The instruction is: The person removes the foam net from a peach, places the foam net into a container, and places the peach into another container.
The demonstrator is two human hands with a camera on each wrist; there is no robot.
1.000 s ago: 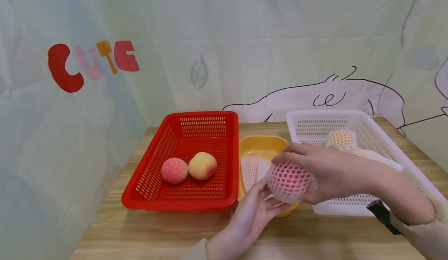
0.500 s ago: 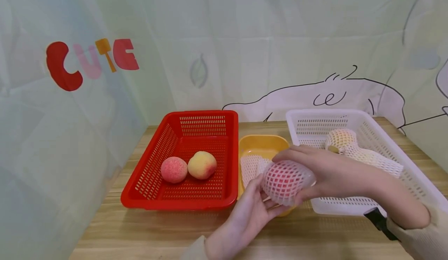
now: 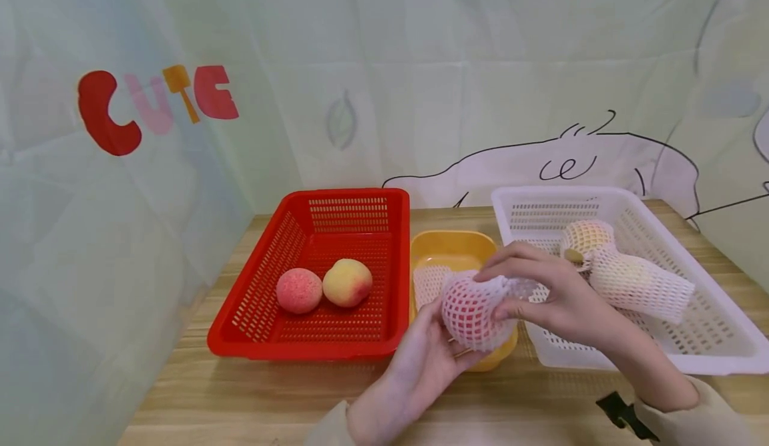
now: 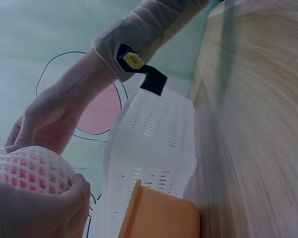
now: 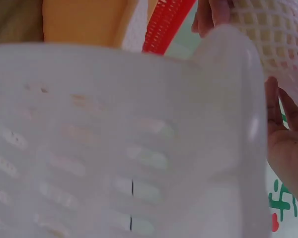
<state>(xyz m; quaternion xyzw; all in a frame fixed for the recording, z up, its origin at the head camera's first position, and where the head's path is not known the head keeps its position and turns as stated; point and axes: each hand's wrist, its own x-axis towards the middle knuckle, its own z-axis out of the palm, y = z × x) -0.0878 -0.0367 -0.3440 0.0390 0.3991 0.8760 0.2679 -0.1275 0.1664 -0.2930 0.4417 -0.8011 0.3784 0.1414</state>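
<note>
A pink-red peach (image 3: 470,312) in a white foam net sleeve is held up over the front of the yellow tray (image 3: 447,239). My left hand (image 3: 420,366) cups it from the left and below, fingers curled under it. On its right side my right hand (image 3: 549,292) pinches the net, thumb in front and fingers on top, where the loose end (image 3: 521,287) is gathered. In the left wrist view the netted peach (image 4: 35,171) sits between both hands. Its pale yellow part (image 5: 268,32) shows through the mesh in the right wrist view.
At left, a red basket (image 3: 306,352) holds a pink peach (image 3: 299,290) and a yellow-pink peach (image 3: 347,282). The white basket (image 3: 691,362) at right contains netted fruit (image 3: 587,238). Another foam net (image 3: 429,282) lies in the yellow tray. A cloth backdrop (image 3: 420,99) stands behind.
My right hand has slid from over the peach to its right side, onto the gathered net end. The netted peach has shifted slightly left in my left hand. The baskets stay put.
</note>
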